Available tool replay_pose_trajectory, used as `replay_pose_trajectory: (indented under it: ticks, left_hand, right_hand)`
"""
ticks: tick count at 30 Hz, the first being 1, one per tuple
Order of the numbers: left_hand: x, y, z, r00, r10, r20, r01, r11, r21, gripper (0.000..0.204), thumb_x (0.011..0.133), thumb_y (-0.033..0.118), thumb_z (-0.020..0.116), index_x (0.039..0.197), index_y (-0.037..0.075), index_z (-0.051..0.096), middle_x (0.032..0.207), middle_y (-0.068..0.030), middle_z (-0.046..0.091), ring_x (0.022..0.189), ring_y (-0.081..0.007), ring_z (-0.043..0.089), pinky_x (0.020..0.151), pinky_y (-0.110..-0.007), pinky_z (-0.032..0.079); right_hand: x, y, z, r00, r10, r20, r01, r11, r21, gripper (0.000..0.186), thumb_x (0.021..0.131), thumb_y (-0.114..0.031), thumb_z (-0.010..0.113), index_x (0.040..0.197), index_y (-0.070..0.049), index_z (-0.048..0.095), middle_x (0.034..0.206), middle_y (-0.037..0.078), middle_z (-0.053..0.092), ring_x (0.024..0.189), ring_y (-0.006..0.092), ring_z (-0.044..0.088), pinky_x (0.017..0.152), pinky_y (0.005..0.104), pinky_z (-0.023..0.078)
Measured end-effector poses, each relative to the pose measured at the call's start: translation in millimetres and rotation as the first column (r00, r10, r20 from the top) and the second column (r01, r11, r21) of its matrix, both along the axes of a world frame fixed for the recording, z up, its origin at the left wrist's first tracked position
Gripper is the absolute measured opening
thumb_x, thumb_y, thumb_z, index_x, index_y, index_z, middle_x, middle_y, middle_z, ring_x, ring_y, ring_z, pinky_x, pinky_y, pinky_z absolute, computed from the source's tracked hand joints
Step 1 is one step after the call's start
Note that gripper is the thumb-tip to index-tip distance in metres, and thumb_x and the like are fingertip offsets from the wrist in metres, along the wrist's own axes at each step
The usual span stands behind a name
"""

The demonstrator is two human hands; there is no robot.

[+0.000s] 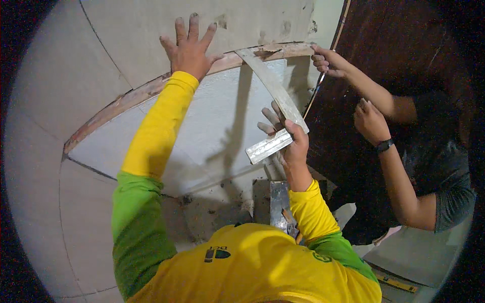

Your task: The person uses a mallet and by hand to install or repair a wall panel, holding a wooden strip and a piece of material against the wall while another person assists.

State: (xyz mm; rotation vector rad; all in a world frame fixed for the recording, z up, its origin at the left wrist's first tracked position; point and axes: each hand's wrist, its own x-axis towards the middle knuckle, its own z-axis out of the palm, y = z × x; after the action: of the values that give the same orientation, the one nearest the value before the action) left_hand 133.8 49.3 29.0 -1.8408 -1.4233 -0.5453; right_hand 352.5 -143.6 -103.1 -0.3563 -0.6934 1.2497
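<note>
My left hand [191,56] lies flat with spread fingers on the grey wall tile [121,30], its thumb near a worn wooden strip [126,101] that appears curved. Below the strip is a pale white surface [202,141]. My right hand [298,151] is closed around the corner of a metal try square [273,87], some fingers showing behind it. The square's long blade slants up to the left, its top end at the strip. Its short, thick arm points down to the left. The fingers' shadow falls on the white surface.
At the right, a co-worker in dark clothes grips the strip's end with one hand [328,61]; the other hand [373,122] is raised beside a dark brown panel [374,60]. A metal tool [279,202] lies below my right wrist. A yellow spirit level [397,284] is at lower right.
</note>
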Motion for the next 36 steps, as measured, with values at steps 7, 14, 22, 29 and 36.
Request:
replay_pose_trajectory:
  ticks: [7,14,22,29,36]
  left_hand:
    - [2.3,5.3,9.8,1.000,0.013,-0.020,-0.014,0.998,-0.059,0.087,0.084,0.064,0.070,0.160,0.045,0.031,0.175,-0.0037,0.006,0.158,-0.0430,-0.003,0.107,-0.088,0.006]
    - [2.0,5.2,2.3,1.000,0.008,0.003,-0.008,1.000,0.012,0.079,0.085,0.057,0.073,0.156,0.043,0.040,0.170,-0.0025,0.023,0.158,-0.0385,0.009,0.109,-0.085,0.014]
    - [20.9,32.6,-5.8,0.985,0.158,-0.073,-0.161,0.986,-0.039,0.089,0.081,0.062,0.075,0.158,0.041,0.037,0.172,-0.0039,0.019,0.158,-0.0401,0.014,0.110,-0.084,0.013]
    - [-31.2,119.2,-12.2,0.865,0.397,-0.307,-0.336,0.913,0.233,0.086,0.087,0.081,0.053,0.158,0.036,0.038,0.164,-0.0137,0.036,0.152,-0.0392,0.028,0.110,-0.081,0.023]
    - [-20.0,118.7,5.0,0.944,0.280,-0.172,-0.181,0.880,0.438,0.093,0.088,0.076,0.056,0.163,0.037,0.019,0.170,-0.0145,0.012,0.153,-0.0466,0.016,0.110,-0.081,0.023]
  right_hand:
    - [-2.5,-13.4,41.6,0.999,-0.014,-0.031,0.012,0.998,-0.060,0.067,0.092,-0.019,0.053,0.151,0.010,0.039,0.149,0.026,0.051,0.134,0.0418,0.054,0.103,0.0527,0.054]
    - [2.0,-60.5,88.7,0.999,-0.032,-0.024,0.026,0.973,-0.231,0.063,0.090,-0.021,0.053,0.144,0.010,0.047,0.131,0.025,0.065,0.095,0.0333,0.072,0.084,0.0446,0.062]
    - [104.8,-214.5,-59.9,0.866,0.087,0.493,0.156,0.889,-0.431,0.049,0.089,-0.019,0.065,0.132,0.004,0.063,0.119,0.011,0.073,0.110,0.0235,0.068,0.099,0.0363,0.051]
    - [85.7,-321.0,-264.2,0.582,-0.044,0.812,0.677,0.579,-0.454,0.059,0.089,-0.030,0.066,0.140,-0.004,0.058,0.124,0.020,0.069,0.112,0.0337,0.065,0.099,0.0387,0.050]
    - [10.1,-440.2,-292.6,0.829,-0.288,0.480,0.533,0.146,-0.833,0.058,0.092,-0.026,0.068,0.142,-0.001,0.055,0.117,0.019,0.070,0.100,0.0298,0.068,0.093,0.0431,0.053]
